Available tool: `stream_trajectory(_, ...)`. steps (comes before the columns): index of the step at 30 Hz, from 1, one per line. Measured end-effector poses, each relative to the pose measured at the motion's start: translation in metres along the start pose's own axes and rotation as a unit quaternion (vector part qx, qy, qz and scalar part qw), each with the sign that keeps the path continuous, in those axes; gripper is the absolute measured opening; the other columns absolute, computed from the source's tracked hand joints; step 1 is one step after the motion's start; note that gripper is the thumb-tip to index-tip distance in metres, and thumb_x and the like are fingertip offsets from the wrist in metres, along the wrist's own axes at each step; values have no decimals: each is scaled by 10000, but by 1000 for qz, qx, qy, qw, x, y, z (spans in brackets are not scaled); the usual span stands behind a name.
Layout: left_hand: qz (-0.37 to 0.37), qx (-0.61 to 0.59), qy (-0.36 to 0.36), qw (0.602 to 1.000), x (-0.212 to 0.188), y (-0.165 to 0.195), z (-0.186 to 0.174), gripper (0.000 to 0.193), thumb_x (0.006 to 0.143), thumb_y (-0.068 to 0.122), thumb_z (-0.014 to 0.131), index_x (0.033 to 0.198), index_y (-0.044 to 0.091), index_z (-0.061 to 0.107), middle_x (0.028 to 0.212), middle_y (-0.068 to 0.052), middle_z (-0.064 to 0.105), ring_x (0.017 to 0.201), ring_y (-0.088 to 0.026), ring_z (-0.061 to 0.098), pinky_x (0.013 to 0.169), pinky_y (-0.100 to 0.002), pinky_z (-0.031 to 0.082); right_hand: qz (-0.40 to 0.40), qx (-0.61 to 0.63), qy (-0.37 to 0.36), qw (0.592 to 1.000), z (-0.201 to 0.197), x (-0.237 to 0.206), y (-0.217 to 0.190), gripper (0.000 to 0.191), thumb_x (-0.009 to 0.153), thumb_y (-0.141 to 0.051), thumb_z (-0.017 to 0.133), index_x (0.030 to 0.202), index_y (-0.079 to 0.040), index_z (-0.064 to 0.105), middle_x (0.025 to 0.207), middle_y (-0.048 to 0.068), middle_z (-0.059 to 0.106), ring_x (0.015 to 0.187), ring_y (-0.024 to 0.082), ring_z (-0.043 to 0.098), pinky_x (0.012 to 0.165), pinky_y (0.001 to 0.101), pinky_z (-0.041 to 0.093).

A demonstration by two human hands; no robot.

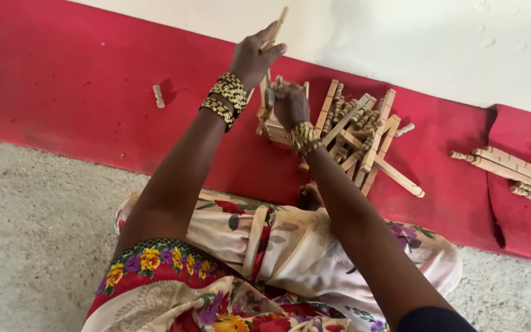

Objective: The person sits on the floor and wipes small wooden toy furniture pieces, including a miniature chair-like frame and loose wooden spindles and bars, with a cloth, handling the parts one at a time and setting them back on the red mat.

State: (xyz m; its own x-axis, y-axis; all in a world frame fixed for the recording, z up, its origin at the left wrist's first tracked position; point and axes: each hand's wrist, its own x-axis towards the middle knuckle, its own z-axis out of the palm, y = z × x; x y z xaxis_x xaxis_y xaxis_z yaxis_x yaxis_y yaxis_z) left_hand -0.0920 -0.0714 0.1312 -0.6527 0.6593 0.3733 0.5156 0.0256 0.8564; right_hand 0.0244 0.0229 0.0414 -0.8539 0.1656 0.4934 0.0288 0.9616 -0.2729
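left hand (254,56): raised above the wooden frame (276,118), fingers pinched shut on a thin wooden stick (277,27) that points up and slightly right; gold bangles at the wrist.
right hand (289,103): set on top of the wooden frame, fingers curled over its upper edge; whether they clamp a piece cannot be told; gold bangle at the wrist.
wooden frame: small slatted assembly standing on the red mat (62,92), directly under both hands, its left edge free.
pile of wooden parts (364,138): just right of the wooden frame, touching it; flat slats and turned spindles crossed over one another, one long slat jutting down and right.
loose spindle (158,96): left of the wooden frame, well apart, lying alone on the red mat.
second stack of slats (514,169): far right of the wooden frame, at the picture's edge.
open room: bare red mat left of the wooden frame; grey floor (26,215) below the mat's near edge.
wall (401,37): white, behind the wooden frame.
lap: floral cloth (278,246) beneath the arms.
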Motion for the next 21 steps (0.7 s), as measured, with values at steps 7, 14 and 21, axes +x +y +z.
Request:
stream_trajectory(7,-32,13,21,999,8,-4,-6,635,955,276,710,1439,-54,465,1358,-258,608,1194,-291,678,988,-347,569,-10,175,102,979,-1,-6,23,108,919,-38,658,840,-64,727,830,93,709,600,191,660,506,305,546)
stream_trajectory(14,-42,21,26,999,10,1,1,633,936,281,722,1431,-40,492,1262,-247,680,1085,-246,724,920,-321,591,169,148,205,953,-30,-14,59,163,909,5,706,1050,-68,740,1061,123,735,807,165,729,646,285,654)
stream_trajectory(21,-40,32,25,998,9,6,3,606,978,262,725,1453,-34,493,1287,-251,666,989,-257,701,827,-354,579,260,419,220,842,-9,-28,44,353,862,76,639,1184,-33,731,1045,138,754,836,190,726,675,286,622)
